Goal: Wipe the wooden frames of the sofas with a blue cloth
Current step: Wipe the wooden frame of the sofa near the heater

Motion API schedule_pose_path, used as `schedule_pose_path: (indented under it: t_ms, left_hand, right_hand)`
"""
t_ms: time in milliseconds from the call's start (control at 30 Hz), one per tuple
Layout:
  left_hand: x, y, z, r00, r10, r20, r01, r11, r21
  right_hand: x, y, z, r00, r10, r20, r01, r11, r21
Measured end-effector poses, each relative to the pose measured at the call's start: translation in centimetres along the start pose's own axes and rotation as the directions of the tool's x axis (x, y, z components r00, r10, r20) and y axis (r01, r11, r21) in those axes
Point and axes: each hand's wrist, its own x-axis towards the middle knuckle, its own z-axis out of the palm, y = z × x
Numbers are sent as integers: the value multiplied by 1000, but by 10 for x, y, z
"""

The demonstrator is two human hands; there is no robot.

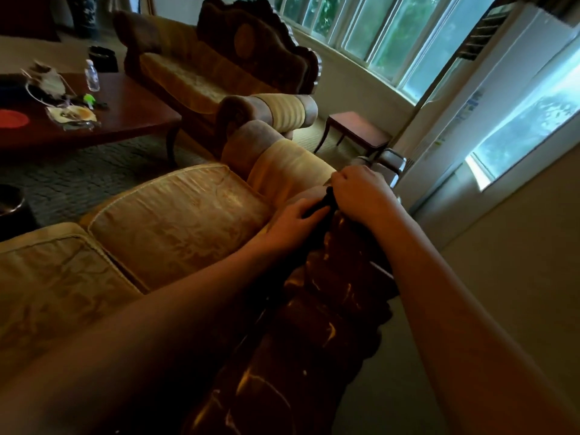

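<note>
Two sofas enter our list: the near sofa [175, 221], with pale gold cushions and a dark carved wooden frame [317, 309] along its back, and the far sofa [201, 70], set by the curved window [392, 36], also with a dark carved crest. We log both hands at the far end of the near frame, close to the rolled armrest [282, 161]. Our left hand [292, 227] lies on the inner side of the frame top, its fingers curled onto a dark cloth [326, 199]; the cloth reads almost black in this dim light, so we cannot confirm its colour. Our right hand [361, 193] sits on the outer side, just beside the left, fingers bent down over the same cloth at the frame's top edge. Only a small strip of cloth shows between the two hands. Further items: a dark wooden surface [138, 114] at upper left carrying a clear water bottle [92, 75], a red disc [12, 118], a small green object [89, 100] and some crumpled wrappers [72, 116]; a small side table [357, 130] stands between the armrests and the window wall.
</note>
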Motion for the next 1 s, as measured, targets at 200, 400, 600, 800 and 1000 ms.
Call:
schedule_pose_path:
  t_ms: [200,400,600,800,1000]
  left_hand:
    - [-61,9,-29,996,-26,89,32,997,-72]
    - [-66,19,-26,953,288,92,-296,951,88]
    - [24,-12,2,952,298,70,-305,941,148]
    - [-33,-39,-21,982,166,89,-178,974,141]
    - [-60,9,-21,946,324,25,-324,946,11]
  right_hand:
    - [-3,-2,0,932,335,-135,-330,942,62]
    - [-1,-6,10,909,392,-140,-361,910,203]
    - [3,-1,8,914,359,-190,-314,921,229]
    - [-9,-8,10,945,253,-207,-207,953,220]
    - [-7,-3,7,930,295,-217,-230,931,283]
